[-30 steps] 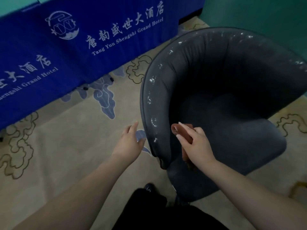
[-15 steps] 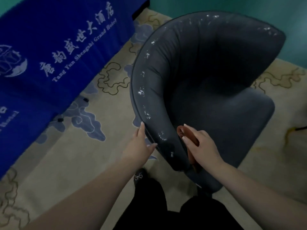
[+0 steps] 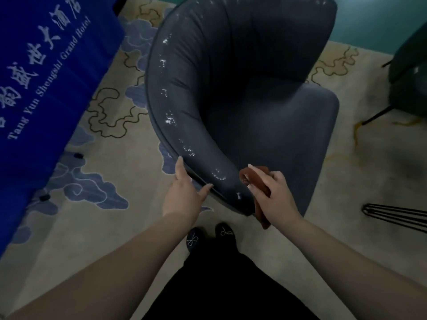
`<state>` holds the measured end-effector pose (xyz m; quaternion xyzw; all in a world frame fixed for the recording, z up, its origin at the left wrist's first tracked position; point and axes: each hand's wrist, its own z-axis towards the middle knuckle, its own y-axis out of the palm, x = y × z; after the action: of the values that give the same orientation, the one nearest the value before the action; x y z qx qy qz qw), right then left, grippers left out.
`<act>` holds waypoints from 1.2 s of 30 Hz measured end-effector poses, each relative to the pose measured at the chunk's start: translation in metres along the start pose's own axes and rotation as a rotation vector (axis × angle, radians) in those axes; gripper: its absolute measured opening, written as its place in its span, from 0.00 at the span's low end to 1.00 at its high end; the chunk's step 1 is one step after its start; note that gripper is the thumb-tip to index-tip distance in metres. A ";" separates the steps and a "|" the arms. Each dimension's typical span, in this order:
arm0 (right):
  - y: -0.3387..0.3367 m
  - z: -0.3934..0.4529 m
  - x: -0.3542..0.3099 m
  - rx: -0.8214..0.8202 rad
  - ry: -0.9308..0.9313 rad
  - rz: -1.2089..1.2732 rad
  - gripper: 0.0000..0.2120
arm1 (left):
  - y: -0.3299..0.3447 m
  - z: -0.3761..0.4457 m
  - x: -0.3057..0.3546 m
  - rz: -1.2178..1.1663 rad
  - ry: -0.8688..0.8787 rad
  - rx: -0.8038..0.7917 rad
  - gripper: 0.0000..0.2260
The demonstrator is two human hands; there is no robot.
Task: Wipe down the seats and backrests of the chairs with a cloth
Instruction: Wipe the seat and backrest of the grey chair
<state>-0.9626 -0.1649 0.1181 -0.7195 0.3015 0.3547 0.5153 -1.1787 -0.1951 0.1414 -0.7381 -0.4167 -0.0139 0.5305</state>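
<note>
Right grip (image 3: pixel 276 195) curled around a reddish-brown cloth (image 3: pixel 258 181), pressing it to the inner end of the dark chair (image 3: pixel 242 88) armrest. Left grip (image 3: pixel 182 195) open, fingers against the armrest's outer rim. Below, patterned carpet (image 3: pixel 104 227); blue banner (image 3: pixel 41 65) at left.

A blue table cloth (image 3: pixel 46 72) at the upper left carries pale printed lettering, running diagonally up toward the right. The larger line is in Chinese characters, of which "盛世大酒店" can be read; the characters before them are cut off or blurred. Beneath it, a smaller line in Latin letters reads "Tang Yun Shengshi Grand Hotel". No other readable writing appears.
</note>
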 end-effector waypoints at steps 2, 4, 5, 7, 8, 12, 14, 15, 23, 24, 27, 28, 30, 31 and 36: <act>0.003 -0.005 0.004 -0.003 -0.028 0.017 0.27 | 0.002 0.000 0.000 -0.004 0.000 0.012 0.46; 0.007 -0.010 0.008 0.011 -0.113 -0.030 0.28 | 0.004 -0.001 0.001 -0.008 -0.002 0.023 0.46; 0.009 -0.013 0.009 0.013 -0.164 -0.080 0.26 | 0.005 -0.001 0.001 -0.020 -0.010 0.025 0.46; 0.017 -0.017 0.010 -0.033 -0.224 -0.206 0.25 | 0.007 -0.001 0.000 -0.055 -0.029 0.024 0.46; 0.023 -0.017 0.010 -0.058 -0.236 -0.272 0.26 | 0.008 0.000 0.000 -0.062 -0.036 0.027 0.46; 0.038 0.002 0.002 -0.017 -0.207 -0.357 0.26 | 0.010 0.001 -0.003 -0.027 -0.024 0.048 0.46; 0.037 0.007 0.006 -0.031 -0.194 -0.340 0.27 | 0.010 0.000 -0.003 -0.034 -0.019 0.052 0.46; 0.034 0.004 0.010 -0.032 -0.184 -0.318 0.26 | 0.010 0.001 -0.003 -0.045 -0.020 0.047 0.46; 0.039 0.024 0.004 -0.025 -0.277 -0.306 0.22 | 0.009 0.003 0.001 -0.057 -0.028 0.024 0.46; 0.040 0.033 0.005 -0.030 -0.183 -0.250 0.22 | 0.009 0.003 0.001 -0.054 -0.031 0.022 0.46; 0.032 0.025 0.019 -0.018 -0.047 -0.155 0.22 | 0.007 0.002 0.001 -0.062 -0.041 0.013 0.46; 0.029 0.015 0.021 0.000 -0.088 -0.157 0.23 | 0.007 0.001 0.001 -0.065 -0.034 0.012 0.46; 0.031 0.003 0.018 -0.001 -0.196 -0.213 0.25 | 0.007 0.001 0.000 -0.072 -0.023 0.024 0.46; 0.035 0.005 0.015 0.002 -0.238 -0.241 0.26 | 0.008 0.001 -0.001 -0.080 -0.024 0.033 0.46; 0.039 0.038 0.010 -0.089 -0.188 -0.213 0.24 | 0.010 0.001 -0.004 -0.211 -0.018 0.066 0.49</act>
<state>-0.9954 -0.1404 0.0811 -0.7334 0.1577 0.3767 0.5435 -1.1751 -0.1973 0.1312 -0.6723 -0.4972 -0.0491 0.5462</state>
